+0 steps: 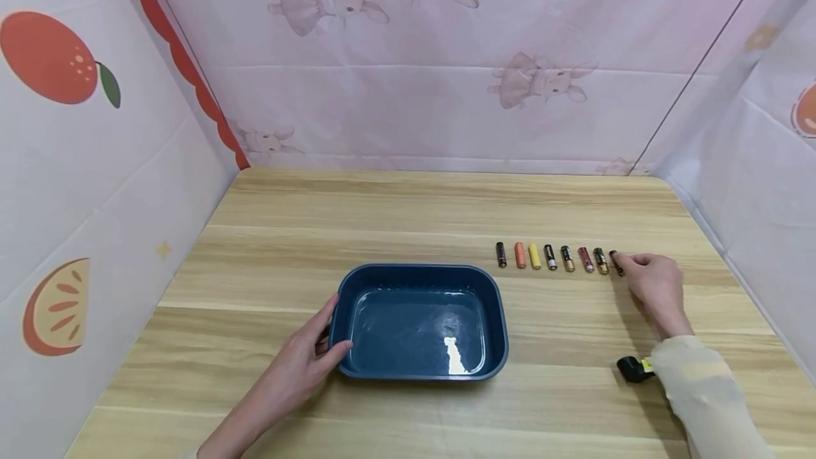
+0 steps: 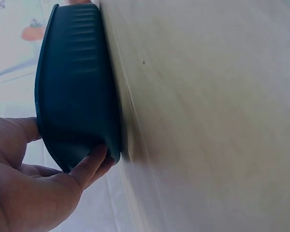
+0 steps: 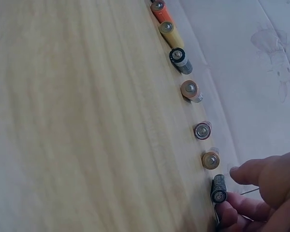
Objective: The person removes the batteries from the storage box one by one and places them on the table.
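My left hand (image 1: 302,356) grips the left side of a dark blue rectangular tray (image 1: 421,379), thumb over the rim and fingers against the outer wall. Nothing lies inside the tray. In the left wrist view the fingers (image 2: 89,166) press on the tray's outer corner. My right hand (image 1: 656,287) is at the right end of a row of batteries, its fingertips at a black battery (image 3: 219,189). In the right wrist view a small gap shows between the thumb and this battery, while other fingers touch or nearly touch its side.
Left of that black battery lie several more, including a black-and-gold one (image 1: 601,261), a dark red one (image 1: 586,259), a yellow one (image 1: 535,256) and an orange one (image 1: 520,255). A black object (image 1: 632,369) is beside the right sleeve (image 1: 701,381). Printed cloth walls surround the wooden table (image 1: 382,218).
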The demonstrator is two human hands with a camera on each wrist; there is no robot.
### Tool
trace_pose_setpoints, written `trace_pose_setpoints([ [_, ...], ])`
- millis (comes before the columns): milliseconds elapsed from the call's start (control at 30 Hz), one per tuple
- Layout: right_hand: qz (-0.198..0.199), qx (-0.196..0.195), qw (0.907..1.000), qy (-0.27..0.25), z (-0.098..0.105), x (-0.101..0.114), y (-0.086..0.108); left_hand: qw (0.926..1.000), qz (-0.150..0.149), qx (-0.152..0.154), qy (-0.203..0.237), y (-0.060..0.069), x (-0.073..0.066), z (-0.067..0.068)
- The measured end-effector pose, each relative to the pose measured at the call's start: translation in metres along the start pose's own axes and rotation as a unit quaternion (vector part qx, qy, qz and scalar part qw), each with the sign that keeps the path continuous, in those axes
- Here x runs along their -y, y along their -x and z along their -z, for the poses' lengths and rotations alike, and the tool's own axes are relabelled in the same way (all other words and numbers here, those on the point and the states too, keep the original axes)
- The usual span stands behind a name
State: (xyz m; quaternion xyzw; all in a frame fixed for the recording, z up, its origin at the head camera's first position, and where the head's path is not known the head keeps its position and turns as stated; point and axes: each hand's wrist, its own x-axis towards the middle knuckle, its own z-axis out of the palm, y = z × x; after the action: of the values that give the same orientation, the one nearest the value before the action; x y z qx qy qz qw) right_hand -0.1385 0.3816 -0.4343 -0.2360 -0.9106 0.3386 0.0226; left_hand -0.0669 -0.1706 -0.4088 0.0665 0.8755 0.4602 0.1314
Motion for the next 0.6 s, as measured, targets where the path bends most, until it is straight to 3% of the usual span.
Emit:
trace_pose_setpoints([
  [400,0.008,0.005,0.9999,-0.008,0.0022,-0.0010,0.0004,0.9999,-0.006,0.008,-0.006,-0.0002,0.0006,0.0064],
  [600,0.046,0.008,0.9988,-0.011,0.0081,-0.0016,0.0057,0.9999,-0.003,0.010,-0.005,0.0005,0.0002,0.0076],
])
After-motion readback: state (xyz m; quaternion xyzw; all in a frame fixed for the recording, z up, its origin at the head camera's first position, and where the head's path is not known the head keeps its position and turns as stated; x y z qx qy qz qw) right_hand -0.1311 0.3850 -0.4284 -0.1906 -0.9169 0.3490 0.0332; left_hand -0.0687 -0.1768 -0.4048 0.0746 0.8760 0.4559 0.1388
